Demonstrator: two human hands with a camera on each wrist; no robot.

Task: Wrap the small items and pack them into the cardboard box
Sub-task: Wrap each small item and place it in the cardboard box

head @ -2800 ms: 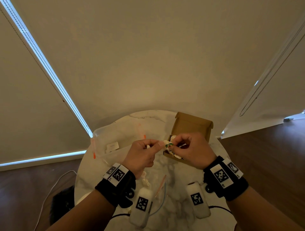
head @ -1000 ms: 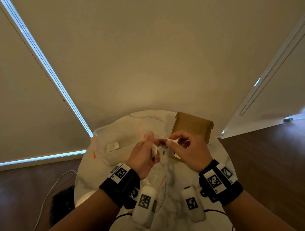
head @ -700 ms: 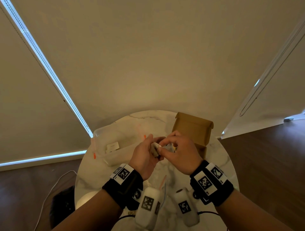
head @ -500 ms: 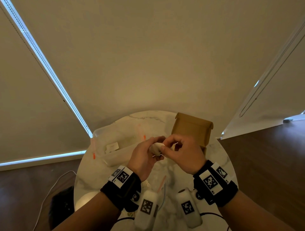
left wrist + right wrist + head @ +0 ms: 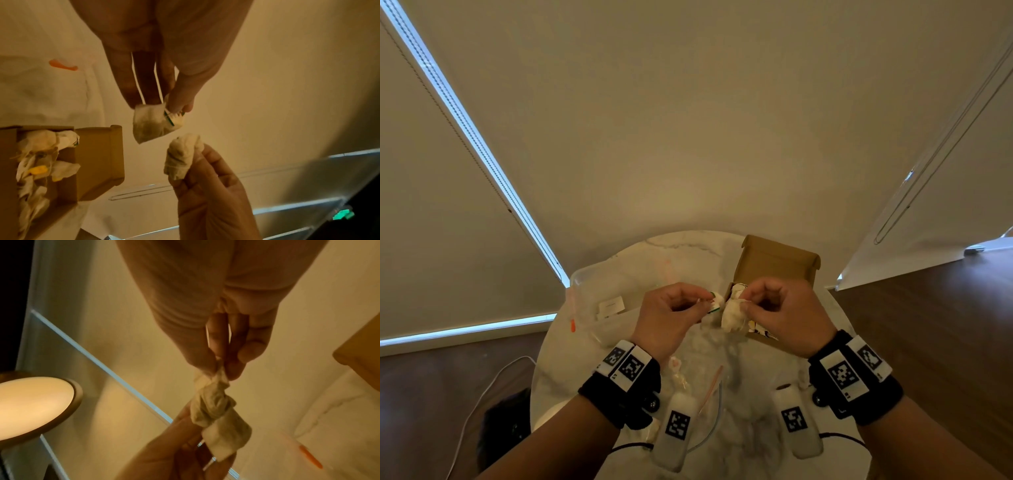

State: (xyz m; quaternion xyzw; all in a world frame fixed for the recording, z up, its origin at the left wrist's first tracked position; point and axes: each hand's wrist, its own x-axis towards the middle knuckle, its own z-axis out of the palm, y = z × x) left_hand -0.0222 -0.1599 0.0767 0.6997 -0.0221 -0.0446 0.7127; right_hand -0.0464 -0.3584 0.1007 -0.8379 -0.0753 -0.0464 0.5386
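A small item wrapped in white tissue paper (image 5: 730, 313) hangs between my two hands above the marble table (image 5: 688, 253). My left hand (image 5: 703, 303) pinches its flat end, which bears green marks (image 5: 152, 125), between thumb and fingertips. My right hand (image 5: 748, 303) pinches the other end, twisted tight (image 5: 220, 378). The wrapped bundle (image 5: 213, 404) looks knotted in its middle. Just behind my right hand stands the open cardboard box (image 5: 774, 270), lid raised. Several tissue-wrapped items (image 5: 41, 146) lie inside the box (image 5: 98, 154).
A clear plastic zip bag (image 5: 602, 301) with an orange slider (image 5: 573, 325) lies at the table's left. Thin plastic bags (image 5: 709, 387) lie near the front edge. A lit round lamp (image 5: 30, 405) shows below the table. A white cable (image 5: 482, 394) runs over the dark floor.
My hands, close together around the bundle half a second ago, have drawn a little apart. The wrapped item now stretches between them, in front of the box.
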